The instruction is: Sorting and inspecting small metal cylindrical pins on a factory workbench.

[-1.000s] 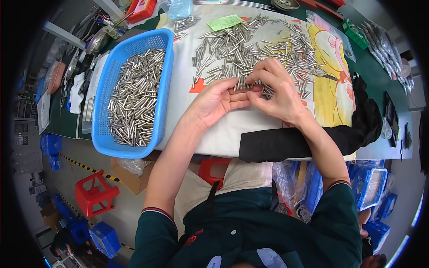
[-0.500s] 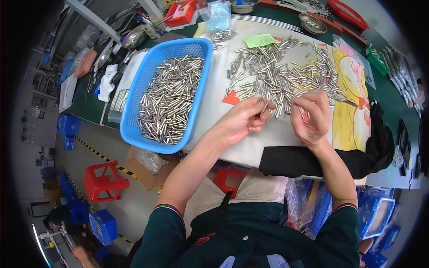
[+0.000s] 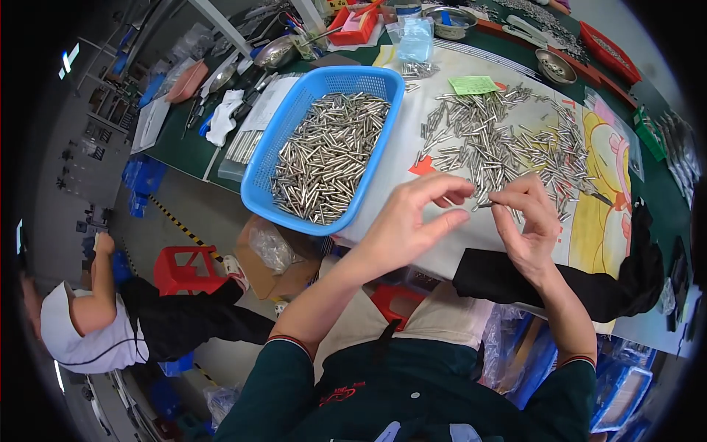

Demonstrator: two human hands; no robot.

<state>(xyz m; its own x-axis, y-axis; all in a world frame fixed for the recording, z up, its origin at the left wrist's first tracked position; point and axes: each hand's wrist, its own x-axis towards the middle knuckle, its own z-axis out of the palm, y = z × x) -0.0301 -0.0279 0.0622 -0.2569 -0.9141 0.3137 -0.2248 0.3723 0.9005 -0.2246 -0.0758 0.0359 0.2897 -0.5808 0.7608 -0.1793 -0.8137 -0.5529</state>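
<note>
My right hand [image 3: 529, 225] pinches a small metal pin [image 3: 482, 206] between thumb and fingertips, its free end pointing toward my left hand. Thumb and fingers apart, my left hand [image 3: 420, 221] is open with nothing visible in it. Both hands hover over the near edge of a loose spread of shiny metal pins [image 3: 482, 136] on a white printed cloth [image 3: 387, 173]. To the left, a blue plastic basket [image 3: 254, 177] holds a deep heap of similar pins. A green paper slip [image 3: 473, 85] lies at the far edge of the spread.
A black sleeve-like cloth [image 3: 508, 278] lies along the near table edge. Metal bowls [image 3: 556, 66], a red tray [image 3: 610, 51] and a red bin [image 3: 355, 28] stand farther back. On the floor at left are a red stool [image 3: 184, 271], a cardboard box [image 3: 269, 254] and another person [image 3: 96, 324].
My left hand has opened from a curled grip and moved away from the pins. The view has shifted left, so the table appears farther right. A person at the left now shows more fully.
</note>
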